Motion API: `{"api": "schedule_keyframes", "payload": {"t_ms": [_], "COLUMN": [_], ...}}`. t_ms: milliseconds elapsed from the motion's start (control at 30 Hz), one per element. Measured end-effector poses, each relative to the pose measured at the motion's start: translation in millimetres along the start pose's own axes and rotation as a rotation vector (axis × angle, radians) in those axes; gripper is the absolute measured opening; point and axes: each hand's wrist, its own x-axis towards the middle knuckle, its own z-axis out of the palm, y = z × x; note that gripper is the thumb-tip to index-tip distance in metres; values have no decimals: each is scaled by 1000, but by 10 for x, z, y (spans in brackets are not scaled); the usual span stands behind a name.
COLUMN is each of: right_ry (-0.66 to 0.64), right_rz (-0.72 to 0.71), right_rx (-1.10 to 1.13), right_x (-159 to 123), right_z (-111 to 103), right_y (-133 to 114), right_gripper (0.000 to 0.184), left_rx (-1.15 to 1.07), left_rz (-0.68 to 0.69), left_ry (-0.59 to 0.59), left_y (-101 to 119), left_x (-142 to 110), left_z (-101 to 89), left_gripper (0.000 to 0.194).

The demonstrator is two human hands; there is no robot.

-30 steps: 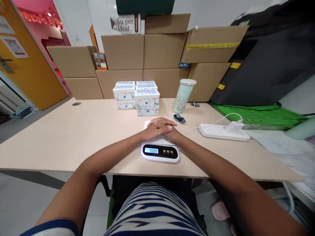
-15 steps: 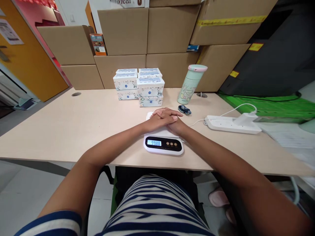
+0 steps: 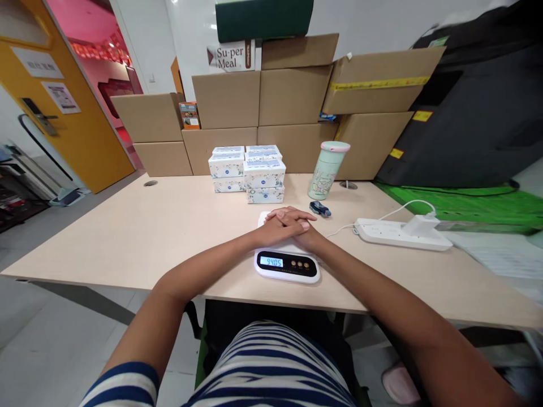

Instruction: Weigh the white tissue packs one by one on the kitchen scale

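Observation:
A white digital scale (image 3: 287,275) lies near the front edge of the table, its display lit and reading 94.05. My left hand (image 3: 280,227) rests across my right hand (image 3: 306,237), both on the scale's platform. The fingers of both hands overlap and look stretched out, not curled round anything. Much of the platform and part of the right hand are covered. Just beyond the hands lies a small dark blue object (image 3: 319,209), perhaps a clip or strap. Behind it stands a pale green tumbler (image 3: 328,170) with a pink lid.
Stacked tissue packs (image 3: 263,176) stand at the back of the table (image 3: 127,237). A white power strip (image 3: 401,234) with a plugged-in charger and cable lies on the right. Cardboard boxes (image 3: 224,102) form a wall behind; papers (image 3: 496,260) lie at the far right.
The camera view has tilted up, showing more of the boxes and wall. The scale's reading has dropped from 99.88 to 94.05. My hands stay stacked on the scale.

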Motion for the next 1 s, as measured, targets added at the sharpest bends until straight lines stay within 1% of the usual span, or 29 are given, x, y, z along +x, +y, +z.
{"api": "schedule_keyframes", "payload": {"t_ms": [67,100,133,167,200,267,333,367,400,433,467,500,533,567,633,767,867,1000], "right_ry": [21,40,73,117,172,294,366,376,381,388,404,433,475,523,605,662,714,748], "right_rz": [27,13,-27,-78,-132,-237,-332,-374,-414,-451,-477,-485,-475,-453,-413,-441,-423,-374], "right_rx": [-5,-50,-132,-238,-355,-559,-683,-722,-749,-767,-774,-769,-752,-726,-671,-648,-691,-711], "right_x": [-14,-14,-10,-5,-4,-26,-94,-142,-191,-236,-272,-298,-313,-319,-322,-360,-406,-424], "right_z": [-11,-44,-98,-170,-253,-426,-555,-593,-611,-615,-609,-598,-587,-581,-587,-636,-655,-629], "right_y": [-15,-22,-28,-35,-42,-44,-14,15,51,90,124,150,161,156,104,-58,-132,-160], "right_gripper": [74,81,89,95,97,89,76,71,68,66,65,65,65,65,64,65,65,60], "left_rx": [55,122,201,269,313,335,378,459,565,683,792,873,928,964,1001,1042,1049,1076], "left_rz": [46,71,85,81,59,-16,-102,-159,-244,-355,-471,-567,-630,-670,-695,-766,-822,-850], "left_ry": [-82,-116,-127,-104,-45,150,326,394,432,424,384,337,302,278,280,314,310,251], "left_y": [44,76,109,136,149,110,-30,-131,-243,-357,-466,-564,-647,-715,-808,-897,-915,-865], "left_x": [-29,-46,-66,-87,-108,-140,-140,-121,-87,-40,17,80,146,210,323,466,500,467], "left_z": [-93,-172,-273,-395,-535,-860,-1219,-1399,-1573,-1734,-1879,-2003,-2106,-2187,-2297,-2388,-2428,-2513], "left_gripper": [55,62,73,87,99,112,113,112,111,109,106,104,102,99,89,68,65,65]}}
